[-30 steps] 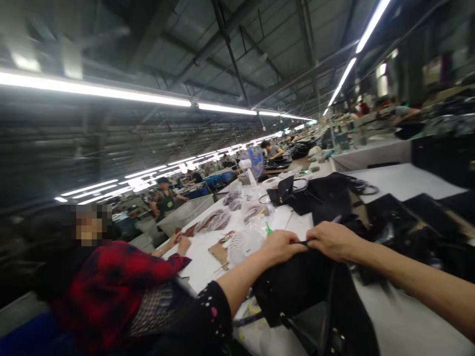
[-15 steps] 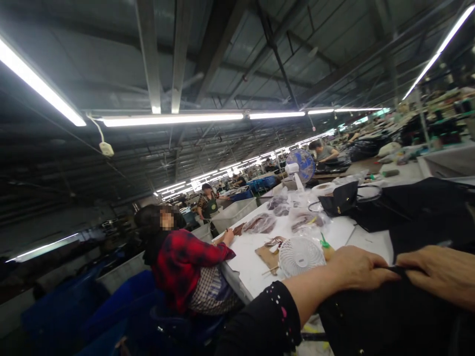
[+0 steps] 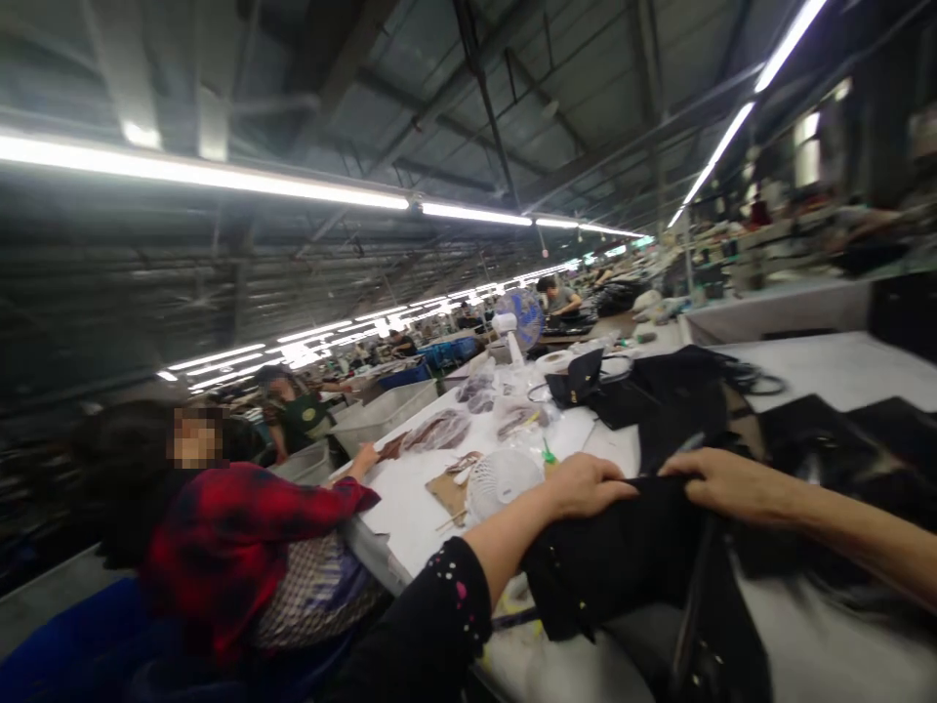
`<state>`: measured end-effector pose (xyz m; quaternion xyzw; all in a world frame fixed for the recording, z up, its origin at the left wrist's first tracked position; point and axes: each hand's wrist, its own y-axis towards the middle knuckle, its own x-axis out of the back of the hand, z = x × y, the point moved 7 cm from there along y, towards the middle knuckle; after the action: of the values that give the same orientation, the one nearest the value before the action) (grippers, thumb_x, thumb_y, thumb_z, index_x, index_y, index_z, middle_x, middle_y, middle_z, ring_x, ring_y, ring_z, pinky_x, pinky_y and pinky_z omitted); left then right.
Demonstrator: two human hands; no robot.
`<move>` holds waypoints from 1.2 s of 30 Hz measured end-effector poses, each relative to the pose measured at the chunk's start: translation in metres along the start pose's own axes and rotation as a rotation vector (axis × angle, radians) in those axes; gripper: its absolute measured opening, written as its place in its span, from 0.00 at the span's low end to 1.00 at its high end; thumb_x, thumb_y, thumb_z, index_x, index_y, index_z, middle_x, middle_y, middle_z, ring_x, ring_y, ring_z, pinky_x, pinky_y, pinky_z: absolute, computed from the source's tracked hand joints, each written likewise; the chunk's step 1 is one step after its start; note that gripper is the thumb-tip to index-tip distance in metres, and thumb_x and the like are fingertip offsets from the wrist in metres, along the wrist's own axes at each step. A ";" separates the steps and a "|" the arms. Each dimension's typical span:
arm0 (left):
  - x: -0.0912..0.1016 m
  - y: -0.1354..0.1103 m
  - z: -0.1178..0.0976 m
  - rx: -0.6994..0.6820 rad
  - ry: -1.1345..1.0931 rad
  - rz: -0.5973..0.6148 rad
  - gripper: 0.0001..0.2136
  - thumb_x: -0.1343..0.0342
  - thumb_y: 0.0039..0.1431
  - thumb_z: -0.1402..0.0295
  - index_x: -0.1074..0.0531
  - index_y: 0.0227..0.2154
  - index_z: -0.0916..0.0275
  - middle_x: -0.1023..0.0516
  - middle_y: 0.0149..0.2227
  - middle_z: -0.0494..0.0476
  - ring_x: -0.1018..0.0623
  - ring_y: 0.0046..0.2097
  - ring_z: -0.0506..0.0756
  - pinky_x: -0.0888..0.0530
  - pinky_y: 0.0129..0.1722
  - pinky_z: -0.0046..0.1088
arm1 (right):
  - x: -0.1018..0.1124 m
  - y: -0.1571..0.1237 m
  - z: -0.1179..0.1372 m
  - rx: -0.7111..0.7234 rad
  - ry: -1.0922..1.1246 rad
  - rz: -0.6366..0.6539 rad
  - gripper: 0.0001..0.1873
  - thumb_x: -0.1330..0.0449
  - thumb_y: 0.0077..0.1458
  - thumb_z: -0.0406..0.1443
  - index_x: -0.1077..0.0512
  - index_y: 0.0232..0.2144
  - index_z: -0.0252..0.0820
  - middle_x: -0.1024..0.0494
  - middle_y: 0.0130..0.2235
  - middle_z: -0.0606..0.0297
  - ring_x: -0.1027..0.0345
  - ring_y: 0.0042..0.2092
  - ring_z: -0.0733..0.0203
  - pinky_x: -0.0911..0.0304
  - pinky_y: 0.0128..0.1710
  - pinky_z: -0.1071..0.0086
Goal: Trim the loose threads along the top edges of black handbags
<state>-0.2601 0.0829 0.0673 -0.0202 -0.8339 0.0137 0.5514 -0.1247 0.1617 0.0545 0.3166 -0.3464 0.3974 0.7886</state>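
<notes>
Head view: item held, and why so?
— One black piece (image 3: 615,561), over the white table (image 3: 410,537); left hand (image 3: 586,485) and right hand (image 3: 732,482) grip its upper edge, fingers closed, presumably keeping it taut.
— Surroundings, obstructions?
— Small white fan (image 3: 504,482), just beyond left forearm; black handbag (image 3: 578,379), farther; black panels (image 3: 805,430) crowd the right.

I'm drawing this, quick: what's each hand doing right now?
Left hand: closed, holding the black piece by its edge.
Right hand: closed, holding the same edge.
</notes>
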 end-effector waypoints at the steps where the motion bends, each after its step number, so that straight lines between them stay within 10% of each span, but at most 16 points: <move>1: 0.001 0.000 -0.002 -0.024 -0.016 -0.008 0.15 0.47 0.59 0.54 0.22 0.33 0.60 0.24 0.28 0.51 0.27 0.35 0.53 0.34 0.33 0.25 | 0.002 -0.002 -0.002 -0.019 0.007 0.035 0.19 0.48 0.41 0.32 0.20 0.32 0.45 0.21 0.31 0.66 0.27 0.35 0.52 0.33 0.33 0.68; 36: -0.002 0.016 -0.025 -0.210 -0.108 0.011 0.12 0.47 0.58 0.61 0.24 0.27 0.64 0.30 0.23 0.48 0.32 0.29 0.49 0.39 0.30 0.24 | 0.022 -0.016 0.000 -0.080 -0.084 -0.032 0.11 0.42 0.56 0.27 0.20 0.38 0.40 0.20 0.37 0.64 0.27 0.41 0.56 0.38 0.42 0.67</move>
<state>-0.2362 0.0992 0.0746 -0.0815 -0.8591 -0.0698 0.5005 -0.1013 0.1625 0.0684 0.3067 -0.3897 0.3571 0.7916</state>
